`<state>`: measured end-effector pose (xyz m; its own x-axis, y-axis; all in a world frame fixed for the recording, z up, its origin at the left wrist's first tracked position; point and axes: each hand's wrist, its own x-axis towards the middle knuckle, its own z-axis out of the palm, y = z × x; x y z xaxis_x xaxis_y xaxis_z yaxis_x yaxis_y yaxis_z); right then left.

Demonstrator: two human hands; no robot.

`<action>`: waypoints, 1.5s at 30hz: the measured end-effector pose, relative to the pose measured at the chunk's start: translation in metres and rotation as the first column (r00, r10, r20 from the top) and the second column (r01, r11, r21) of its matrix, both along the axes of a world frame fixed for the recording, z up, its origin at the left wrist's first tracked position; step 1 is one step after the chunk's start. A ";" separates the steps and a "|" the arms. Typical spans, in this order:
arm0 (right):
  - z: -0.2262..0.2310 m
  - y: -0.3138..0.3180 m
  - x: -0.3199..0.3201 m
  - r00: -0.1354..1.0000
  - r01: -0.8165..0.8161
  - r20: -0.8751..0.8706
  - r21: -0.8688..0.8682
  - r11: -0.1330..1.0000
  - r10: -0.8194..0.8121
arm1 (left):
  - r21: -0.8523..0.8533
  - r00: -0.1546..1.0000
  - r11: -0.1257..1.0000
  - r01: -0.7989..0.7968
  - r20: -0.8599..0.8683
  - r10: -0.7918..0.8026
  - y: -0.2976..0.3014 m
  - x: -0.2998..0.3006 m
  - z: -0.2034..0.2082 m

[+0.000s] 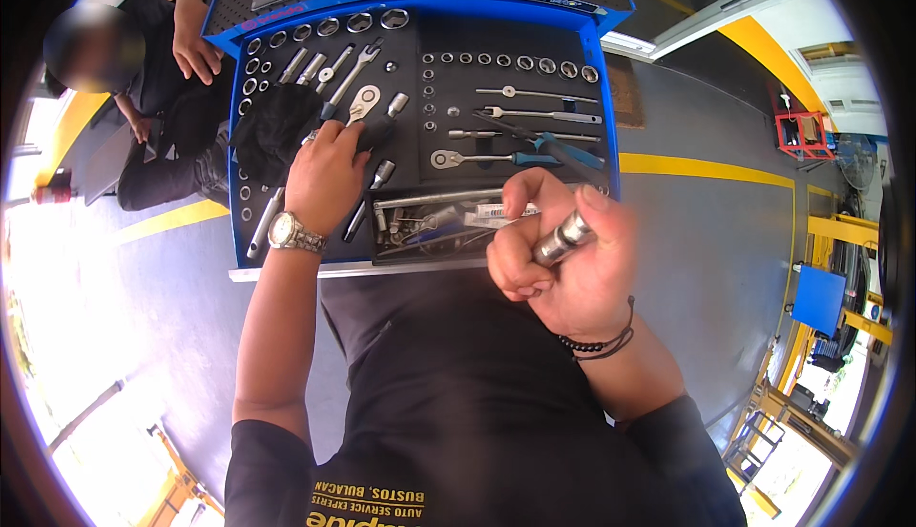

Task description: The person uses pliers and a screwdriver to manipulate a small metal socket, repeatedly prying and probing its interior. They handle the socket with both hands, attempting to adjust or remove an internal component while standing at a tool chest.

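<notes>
Socket (563, 238) in right hand (563, 260), long axis diagonal, pointing upper right

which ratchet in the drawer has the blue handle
The ratchet lying in the right half of the blue drawer, just beyond the right hand; the one by the left hand is bare metal.

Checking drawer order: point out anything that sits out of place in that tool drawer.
A black cloth lies bunched over the left tool slots, covering them. The front tray holds loose bits in a jumble, unlike the neat socket rows. One socket is out, in the right hand.
</notes>
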<state>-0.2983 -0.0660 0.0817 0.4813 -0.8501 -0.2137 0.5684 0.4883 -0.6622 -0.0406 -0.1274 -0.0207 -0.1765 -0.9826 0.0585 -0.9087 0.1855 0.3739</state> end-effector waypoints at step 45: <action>0.046 0.036 0.037 0.960 -0.233 0.154 -0.014 0.972 0.232 | -0.399 -0.318 0.904 0.153 -0.886 -0.337 0.039 -0.044 0.214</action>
